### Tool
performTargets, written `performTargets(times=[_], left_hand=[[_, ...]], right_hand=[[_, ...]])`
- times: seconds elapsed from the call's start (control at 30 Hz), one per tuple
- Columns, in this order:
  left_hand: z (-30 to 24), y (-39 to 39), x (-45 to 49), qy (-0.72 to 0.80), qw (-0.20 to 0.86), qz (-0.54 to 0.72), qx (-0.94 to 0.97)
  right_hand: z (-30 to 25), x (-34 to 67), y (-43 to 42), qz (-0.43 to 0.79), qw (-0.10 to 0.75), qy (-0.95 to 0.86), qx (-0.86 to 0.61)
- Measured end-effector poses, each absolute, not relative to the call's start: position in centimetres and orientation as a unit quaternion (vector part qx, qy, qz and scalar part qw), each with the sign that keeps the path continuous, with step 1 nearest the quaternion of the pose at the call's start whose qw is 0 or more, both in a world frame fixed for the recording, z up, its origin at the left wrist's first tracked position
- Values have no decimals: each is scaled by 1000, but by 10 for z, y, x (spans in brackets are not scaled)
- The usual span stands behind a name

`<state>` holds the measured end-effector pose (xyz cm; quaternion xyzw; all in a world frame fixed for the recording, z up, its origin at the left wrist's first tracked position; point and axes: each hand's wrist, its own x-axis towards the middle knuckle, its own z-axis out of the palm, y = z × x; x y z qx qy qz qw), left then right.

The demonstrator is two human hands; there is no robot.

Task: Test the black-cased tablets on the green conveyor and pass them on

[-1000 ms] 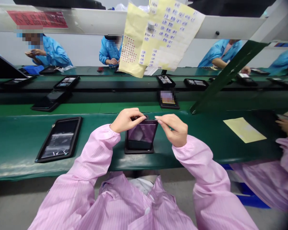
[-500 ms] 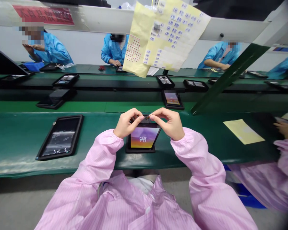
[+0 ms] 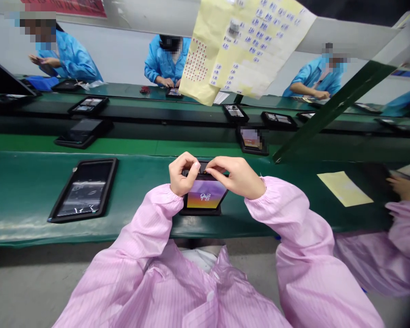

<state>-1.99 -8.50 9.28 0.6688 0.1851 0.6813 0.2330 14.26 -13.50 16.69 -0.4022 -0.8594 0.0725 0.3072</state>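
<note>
Carefully, the left hand [image 3: 183,173] and right hand [image 3: 234,176] clamped together on a small dark piece [image 3: 202,168] atop a lit display panel [image 3: 202,193] in a black tray [image 3: 201,212] on the green surface [image 3: 20,191].

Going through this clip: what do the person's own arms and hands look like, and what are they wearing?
The left sleeve and right sleeve belong to a loose pale pink smock with thin lengthwise stripes, and each ends in a gathered elastic cuff. The left hand and right hand are bare, with no gloves, and no ring or watch shows.
</note>
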Motion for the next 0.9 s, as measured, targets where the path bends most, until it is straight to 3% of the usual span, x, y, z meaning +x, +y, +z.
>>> performTargets(times=[0.23,0.9], left_hand=[[92,-85,-18,207,231,683,661],[89,-77,-13,232,243,685,647]], right_hand=[[178,138,-130,83,248,-879,-399],[172,143,-118,118,286,-866,-394]])
